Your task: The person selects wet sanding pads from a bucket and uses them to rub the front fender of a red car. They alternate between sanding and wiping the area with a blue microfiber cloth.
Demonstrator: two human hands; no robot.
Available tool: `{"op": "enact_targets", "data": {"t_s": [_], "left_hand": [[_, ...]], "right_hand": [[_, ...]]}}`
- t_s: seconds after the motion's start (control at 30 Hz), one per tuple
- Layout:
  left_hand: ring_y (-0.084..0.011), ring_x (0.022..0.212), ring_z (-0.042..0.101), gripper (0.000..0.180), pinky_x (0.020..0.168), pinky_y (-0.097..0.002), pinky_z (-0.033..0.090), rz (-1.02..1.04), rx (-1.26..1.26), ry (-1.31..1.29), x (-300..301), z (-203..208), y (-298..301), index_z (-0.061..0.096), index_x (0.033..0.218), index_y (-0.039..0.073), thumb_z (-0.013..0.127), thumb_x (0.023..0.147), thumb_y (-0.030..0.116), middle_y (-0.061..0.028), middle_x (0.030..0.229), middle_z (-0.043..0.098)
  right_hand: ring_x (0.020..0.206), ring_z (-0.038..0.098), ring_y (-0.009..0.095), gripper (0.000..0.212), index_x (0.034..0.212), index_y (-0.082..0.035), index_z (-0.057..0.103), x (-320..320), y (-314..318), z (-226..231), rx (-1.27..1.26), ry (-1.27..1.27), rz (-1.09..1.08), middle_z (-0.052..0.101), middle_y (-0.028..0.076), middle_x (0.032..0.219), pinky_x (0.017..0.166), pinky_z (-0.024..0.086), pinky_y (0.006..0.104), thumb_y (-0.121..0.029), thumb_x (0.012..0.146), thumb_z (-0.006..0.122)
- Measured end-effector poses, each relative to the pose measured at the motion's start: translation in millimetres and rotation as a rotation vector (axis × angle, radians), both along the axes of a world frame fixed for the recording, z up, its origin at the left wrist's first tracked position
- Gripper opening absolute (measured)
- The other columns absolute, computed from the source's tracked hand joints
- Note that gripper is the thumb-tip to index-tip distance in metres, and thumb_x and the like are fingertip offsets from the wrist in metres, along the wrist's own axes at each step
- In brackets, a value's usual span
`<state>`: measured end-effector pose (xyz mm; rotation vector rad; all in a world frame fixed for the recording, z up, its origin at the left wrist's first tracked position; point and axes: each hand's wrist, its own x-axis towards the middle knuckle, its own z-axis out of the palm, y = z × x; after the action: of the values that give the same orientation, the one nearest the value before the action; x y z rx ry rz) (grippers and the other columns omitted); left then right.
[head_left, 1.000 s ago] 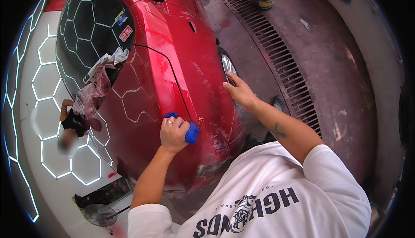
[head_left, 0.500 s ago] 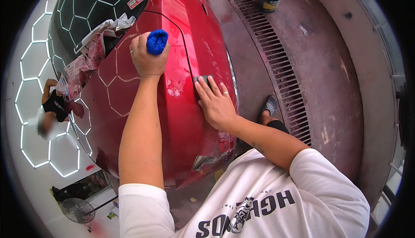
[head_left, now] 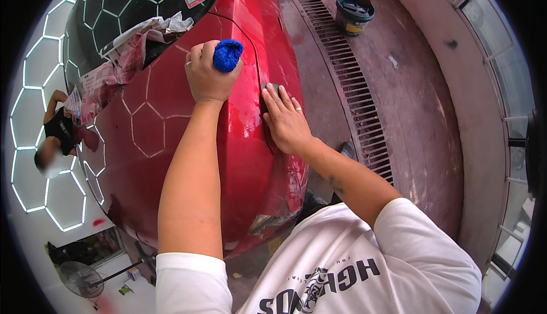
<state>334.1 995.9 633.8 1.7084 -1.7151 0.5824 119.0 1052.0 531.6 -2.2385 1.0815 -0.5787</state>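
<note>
My left hand is closed round a bunched blue cloth, resting at the edge of the red car's rear panel. My right hand lies with fingers stretched and pressed down on the side panel, just beside the dark gap between panels. Under its fingertips is a dark grey-green flat piece that looks like sandpaper, mostly covered by the fingers. Wet-looking streaks and dull patches show on the red paint round this hand.
Torn masking paper hangs along the dark rear window. A dark bucket stands beside the floor grate. Another person is at the car's far left. A fan shows at lower left.
The view has shifted, so the bucket sits lower in it. My right hand has slid a little farther forward along the panel. My left hand still grips the cloth.
</note>
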Motion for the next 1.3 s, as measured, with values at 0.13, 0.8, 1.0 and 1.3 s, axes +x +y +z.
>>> {"op": "enact_targets", "data": {"t_s": [0.13,0.8,1.0,1.3], "left_hand": [[-0.0341,0.110,0.068,0.047,0.099,-0.0504,0.054,-0.018,-0.024,-0.009,-1,2,-7,0.068,0.114,0.014,0.091,0.077,0.031,-0.0084,0.111,0.070],[-0.0349,0.108,0.067,0.047,0.098,-0.0503,0.054,0.024,-0.003,0.010,3,-1,3,0.068,0.115,0.013,0.091,0.078,0.030,-0.0091,0.111,0.070],[-0.0332,0.107,0.067,0.048,0.098,-0.0497,0.054,-0.008,-0.018,-0.028,-1,1,-11,0.067,0.114,0.015,0.091,0.075,0.032,-0.0074,0.111,0.068],[-0.0353,0.108,0.067,0.049,0.097,-0.0490,0.054,0.012,0.000,-0.014,7,-3,0,0.068,0.115,0.012,0.092,0.077,0.030,-0.0104,0.111,0.069]], "right_hand": [[0.166,0.024,0.044,0.061,0.170,-0.006,0.034,28,-95,20,0.025,-0.050,-0.042,0.028,0.016,0.181,0.132,0.027,0.0620,-0.035,0.117,0.042],[0.167,0.022,0.044,0.064,0.172,-0.007,0.032,-23,33,2,-0.034,0.109,0.131,0.027,0.015,0.181,0.132,0.025,0.0640,-0.034,0.115,0.047],[0.165,0.025,0.049,0.060,0.169,-0.007,0.035,21,-100,15,-0.015,-0.073,-0.029,0.034,0.017,0.178,0.130,0.027,0.0661,-0.034,0.116,0.045],[0.167,0.022,0.044,0.062,0.172,-0.010,0.034,-10,-6,4,-0.035,0.092,0.095,0.028,0.012,0.182,0.130,0.027,0.0659,-0.034,0.116,0.046]]}}
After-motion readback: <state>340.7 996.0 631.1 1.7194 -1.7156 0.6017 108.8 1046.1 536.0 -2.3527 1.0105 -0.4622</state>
